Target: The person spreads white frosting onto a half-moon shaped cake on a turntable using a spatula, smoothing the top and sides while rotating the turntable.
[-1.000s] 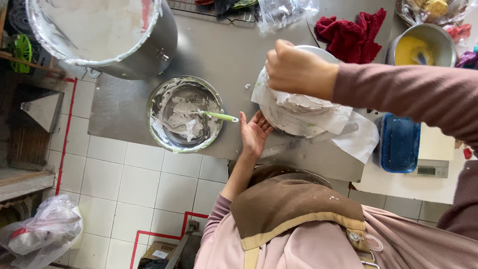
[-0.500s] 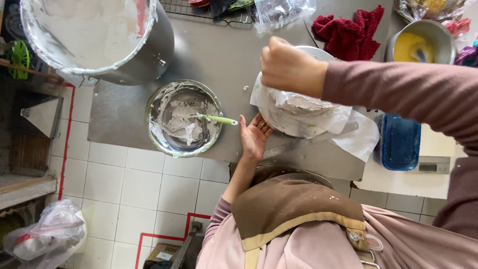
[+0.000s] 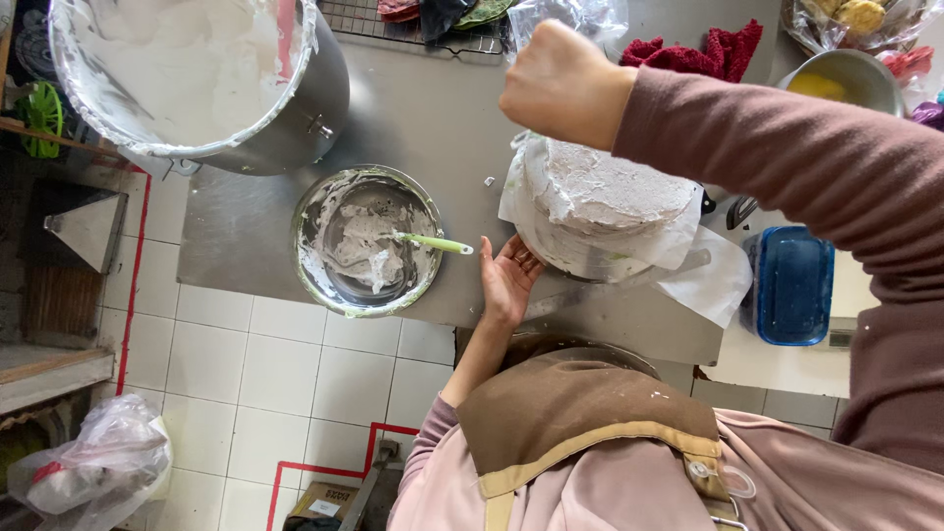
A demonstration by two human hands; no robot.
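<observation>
A round cake (image 3: 605, 192) coated in grey-white cream sits on a metal stand wrapped in clear film and paper, on the steel table (image 3: 423, 108). My right hand (image 3: 562, 84) is a closed fist raised above the cake's far left edge; nothing shows in it. My left hand (image 3: 509, 277) is open, palm up, with its fingers against the near left rim of the cake's stand. To the left stands a metal bowl (image 3: 366, 241) smeared with cream, with a green-handled spatula (image 3: 438, 244) resting in it.
A large steel pot (image 3: 197, 84) of white cream stands at the far left of the table. A wire rack (image 3: 413, 25), a red cloth (image 3: 708, 49) and a metal bowl (image 3: 851, 84) lie behind. A blue container (image 3: 792, 285) is at the right, and a plastic bag (image 3: 98, 462) lies on the tiled floor.
My right hand has lifted off the top of the cake and moved up and away as a fist, uncovering the cake's top. My left hand stays at the stand's rim.
</observation>
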